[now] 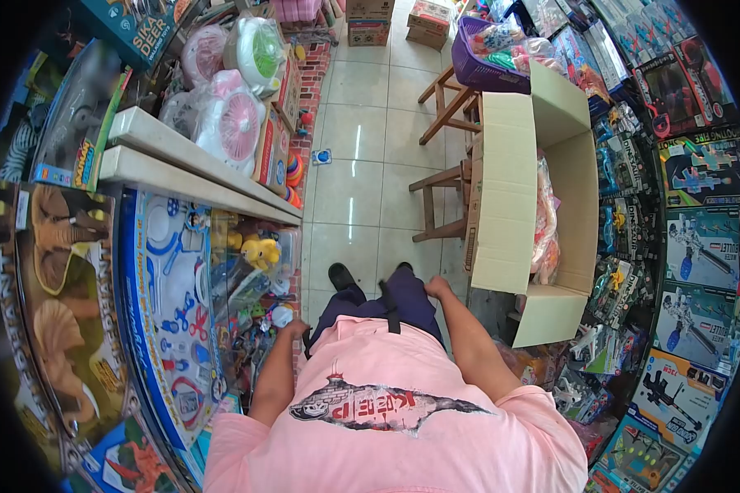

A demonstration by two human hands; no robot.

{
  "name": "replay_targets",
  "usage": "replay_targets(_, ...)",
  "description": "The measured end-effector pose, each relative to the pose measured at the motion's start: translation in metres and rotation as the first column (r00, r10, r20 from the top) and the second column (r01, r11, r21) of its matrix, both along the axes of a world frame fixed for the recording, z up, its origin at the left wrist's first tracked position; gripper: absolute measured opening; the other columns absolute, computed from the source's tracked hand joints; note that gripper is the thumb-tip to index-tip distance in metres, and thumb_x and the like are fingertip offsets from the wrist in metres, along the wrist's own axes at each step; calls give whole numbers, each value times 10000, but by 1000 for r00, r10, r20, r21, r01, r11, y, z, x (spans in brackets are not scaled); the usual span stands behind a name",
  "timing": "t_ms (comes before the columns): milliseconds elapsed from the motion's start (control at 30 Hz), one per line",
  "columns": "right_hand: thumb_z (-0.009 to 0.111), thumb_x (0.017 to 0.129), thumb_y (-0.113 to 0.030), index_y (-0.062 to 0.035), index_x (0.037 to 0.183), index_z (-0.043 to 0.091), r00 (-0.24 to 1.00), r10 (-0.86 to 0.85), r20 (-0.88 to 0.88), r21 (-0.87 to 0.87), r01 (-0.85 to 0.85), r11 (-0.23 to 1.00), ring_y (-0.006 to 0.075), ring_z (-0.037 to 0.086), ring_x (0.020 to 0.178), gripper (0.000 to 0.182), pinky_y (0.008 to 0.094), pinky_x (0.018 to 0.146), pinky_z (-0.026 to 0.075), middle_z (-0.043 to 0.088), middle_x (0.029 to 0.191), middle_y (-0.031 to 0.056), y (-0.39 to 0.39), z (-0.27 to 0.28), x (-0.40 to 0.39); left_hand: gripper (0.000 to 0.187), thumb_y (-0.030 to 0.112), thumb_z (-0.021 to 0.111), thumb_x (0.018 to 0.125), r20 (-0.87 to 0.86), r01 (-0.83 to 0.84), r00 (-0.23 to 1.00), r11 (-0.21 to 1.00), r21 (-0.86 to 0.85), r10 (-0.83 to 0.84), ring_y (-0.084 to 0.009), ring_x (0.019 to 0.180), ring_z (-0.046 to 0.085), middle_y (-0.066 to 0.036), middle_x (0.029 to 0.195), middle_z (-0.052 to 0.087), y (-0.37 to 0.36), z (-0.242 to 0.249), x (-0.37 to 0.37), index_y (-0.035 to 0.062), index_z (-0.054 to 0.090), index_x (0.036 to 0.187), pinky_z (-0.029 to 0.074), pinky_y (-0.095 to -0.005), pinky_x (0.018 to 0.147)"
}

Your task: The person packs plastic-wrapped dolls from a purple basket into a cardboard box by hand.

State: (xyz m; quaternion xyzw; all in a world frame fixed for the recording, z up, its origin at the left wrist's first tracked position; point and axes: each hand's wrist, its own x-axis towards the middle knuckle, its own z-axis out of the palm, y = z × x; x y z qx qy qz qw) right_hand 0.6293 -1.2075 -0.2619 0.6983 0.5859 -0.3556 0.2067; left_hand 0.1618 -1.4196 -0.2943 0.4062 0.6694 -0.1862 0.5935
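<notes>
My left hand (292, 329) hangs low beside my left hip, near toy packages on the lower shelf. My right hand (437, 286) is by the thigh of my dark blue trousers (413, 300). Both hands are seen from above, and their fingers are mostly hidden. No held object shows in either. Closest to my right hand is an open cardboard box (506, 189) with its flaps spread and plastic-wrapped items (544, 222) inside. A yellow toy (260, 253) sits beyond my left hand.
Wooden stools (440, 197) stand by the box, and a purple basket (477, 62) is farther ahead. Wrapped fans (237, 123) sit on the left. A small blue packet (321, 156) lies on the tiled floor (345, 193). Boxed toys (699, 246) line the right side.
</notes>
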Motion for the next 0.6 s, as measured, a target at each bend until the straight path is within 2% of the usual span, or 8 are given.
replay_targets(67,610,761,-265,13,954,704,999,-47,22,-208,51,977,344,705,901,352,440,801,567,708,1002,210,-2,14,9,399,298,624,826,-3,-150,988,980,-133,151,-326,964,680,-210,1075,684,3,21,-10,22,683,1109,534,-436,837)
replay_targets(133,597,779,-263,15,947,707,990,-138,28,-342,139,929,316,724,840,343,446,745,583,718,981,193,0,30,10,344,266,614,828,10,359,933,932,52,-360,-315,925,687,-181,1027,695,-20,-24,-30,78,696,1105,547,-430,812)
replay_targets(233,585,805,-271,6,923,715,977,-213,-20,-306,197,931,270,733,743,328,437,656,593,725,926,163,-5,22,11,289,232,606,833,174,144,973,987,69,-154,-317,898,685,-162,990,696,-8,-36,-56,119,706,1079,550,-431,813)
replay_targets(300,585,817,-278,-6,922,715,980,-197,33,-313,197,929,276,732,753,319,430,656,592,727,911,152,6,9,0,262,241,599,852,105,360,919,918,166,-380,-318,862,681,-174,976,694,21,-34,-54,77,705,1027,543,-430,772)
replay_targets(367,596,813,-304,-5,925,716,976,-217,-2,-328,204,922,282,730,755,341,427,652,593,727,908,154,27,4,-22,304,294,591,887,171,115,968,929,353,-185,-299,811,676,-164,931,700,51,-48,-58,29,692,996,527,-403,717)
replay_targets(467,619,800,-357,-3,929,718,969,-238,-72,-349,200,916,298,725,753,390,431,654,592,726,915,167,81,9,-68,352,336,586,913,172,-283,956,909,305,240,-261,759,664,-143,895,704,128,18,-37,0,683,952,508,-384,691)
replay_targets(567,660,757,-423,2,912,717,951,-239,-198,-288,177,941,302,715,722,456,420,713,586,716,865,202,154,15,-108,338,326,605,910,174,-454,889,866,209,424,-233,756,657,-127,899,709,205,59,-29,4,692,965,513,-370,706)
replay_targets(600,656,765,-414,-1,912,716,963,-95,-254,-118,67,991,291,711,703,443,407,721,578,713,838,201,178,-8,-114,330,311,639,891,233,-492,866,837,240,442,-227,771,660,-138,923,711,210,9,-43,7,700,1006,520,-364,719)
